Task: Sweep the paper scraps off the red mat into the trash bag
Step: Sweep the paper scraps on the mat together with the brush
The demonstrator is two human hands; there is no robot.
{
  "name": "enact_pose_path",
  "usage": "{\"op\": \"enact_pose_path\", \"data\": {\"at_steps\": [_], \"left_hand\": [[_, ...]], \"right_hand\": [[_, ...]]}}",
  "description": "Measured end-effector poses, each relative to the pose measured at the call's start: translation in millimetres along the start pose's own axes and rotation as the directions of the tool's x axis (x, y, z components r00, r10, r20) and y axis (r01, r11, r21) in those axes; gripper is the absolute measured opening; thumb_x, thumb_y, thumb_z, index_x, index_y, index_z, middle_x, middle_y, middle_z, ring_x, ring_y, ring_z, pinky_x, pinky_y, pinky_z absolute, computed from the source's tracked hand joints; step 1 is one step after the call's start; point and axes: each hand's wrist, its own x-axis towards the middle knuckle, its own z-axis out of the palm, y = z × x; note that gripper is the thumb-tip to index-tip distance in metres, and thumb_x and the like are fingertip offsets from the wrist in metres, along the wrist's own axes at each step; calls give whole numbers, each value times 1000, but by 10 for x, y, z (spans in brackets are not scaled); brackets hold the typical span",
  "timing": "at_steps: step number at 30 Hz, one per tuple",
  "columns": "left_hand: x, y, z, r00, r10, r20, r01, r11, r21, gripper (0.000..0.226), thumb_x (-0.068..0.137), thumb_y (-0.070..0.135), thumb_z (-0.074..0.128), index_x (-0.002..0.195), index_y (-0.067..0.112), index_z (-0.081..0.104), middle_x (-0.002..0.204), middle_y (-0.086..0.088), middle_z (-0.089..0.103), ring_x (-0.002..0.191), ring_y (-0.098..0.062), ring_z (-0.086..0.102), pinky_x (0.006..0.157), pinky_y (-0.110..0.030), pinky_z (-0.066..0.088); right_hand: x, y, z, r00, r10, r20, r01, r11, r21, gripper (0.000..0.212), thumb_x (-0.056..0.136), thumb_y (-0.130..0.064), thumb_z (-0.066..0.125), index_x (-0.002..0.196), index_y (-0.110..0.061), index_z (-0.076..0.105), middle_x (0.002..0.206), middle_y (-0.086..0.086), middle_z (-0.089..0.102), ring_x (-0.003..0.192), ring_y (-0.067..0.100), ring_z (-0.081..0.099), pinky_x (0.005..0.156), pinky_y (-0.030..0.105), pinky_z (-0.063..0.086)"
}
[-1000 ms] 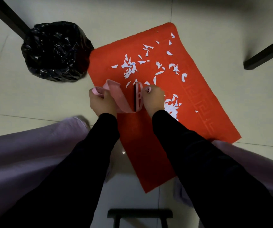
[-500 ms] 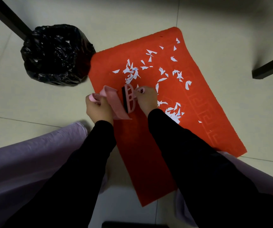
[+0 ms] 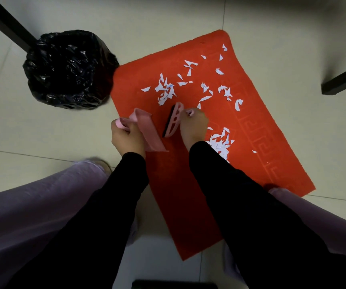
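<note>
You crouch over the red mat (image 3: 180,195), the fingers of your left hand (image 3: 126,139) curled round the handle of a pink dustpan (image 3: 150,132). Your right hand (image 3: 194,127) grips a small pink brush (image 3: 173,119), its black bristles facing the pan, apparently to drive litter in. Paper scraps (image 3: 164,91) lie scattered from 12 to 2 o'clock of your hands, with a denser heap beside your right wrist. The open black trash bag (image 3: 67,67) stands at 10 o'clock, just beside the mat's edge, handy for emptying.
</note>
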Motion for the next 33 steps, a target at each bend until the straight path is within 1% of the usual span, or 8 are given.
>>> {"op": "enact_pose_path", "data": {"at_steps": [3,7,13,19,22,25,29,33], "left_hand": [[13,6,-4,1000,4,0,-4,1000,8,18,96,18,38,84,11,49,61,9,46,54,-3,43,50,-4,35],[38,2,4,1000,-1,6,1,1000,6,17,96,18,39,84,11,49,61,10,46,55,-3,44,52,-5,35],[-22,42,48,1000,-4,27,4,1000,6,19,97,18,38,92,9,54,64,11,47,56,-1,44,50,-2,36],[-59,57,37,1000,3,19,-2,1000,-8,23,96,17,39,94,3,57,62,10,45,56,-5,43,51,-4,34],[-67,66,31,1000,-4,19,4,1000,-9,27,97,18,39,99,-2,57,62,10,45,55,-1,43,50,-3,35],[-75,92,30,1000,0,17,0,1000,7,27,97,18,38,97,-1,56,62,10,45,55,-4,43,49,-4,35],[-80,105,37,999,-14,29,14,1000,6,27,97,20,38,96,1,56,62,10,45,66,-17,46,56,-17,36],[-120,108,33,999,-6,49,5,1000,20,21,97,19,37,91,7,53,62,9,44,56,-7,43,49,-6,36]], "right_hand": [[24,-33,32,998,4,65,-9,998,68,21,91,-4,48,83,5,65,76,19,65,56,19,52,49,18,39],[145,82,-82,998,62,-3,-62,996,61,37,92,-3,43,56,-14,46,57,2,49,45,13,41,41,15,32],[126,115,-173,978,124,-168,-135,989,-54,44,95,-16,43,53,-19,31,54,-5,36,45,6,30,41,18,24],[102,81,-92,1000,4,-12,-4,1000,0,30,91,-5,45,65,-3,57,62,6,56,50,13,45,47,18,37],[148,173,-168,996,71,-46,-72,997,-8,37,92,-6,43,56,-11,44,55,-1,44,45,9,37,35,9,26],[172,238,-261,978,126,-167,-134,990,-36,43,95,-17,46,53,-17,34,55,-2,41,49,15,43,45,19,39],[129,206,-277,968,133,-213,-146,988,-47,40,95,-23,48,57,-17,37,55,-4,42,50,15,45,43,22,38],[90,171,-230,997,28,-76,-29,999,-13,30,91,-7,45,62,-4,53,59,7,53,47,15,42,46,24,33]]}}
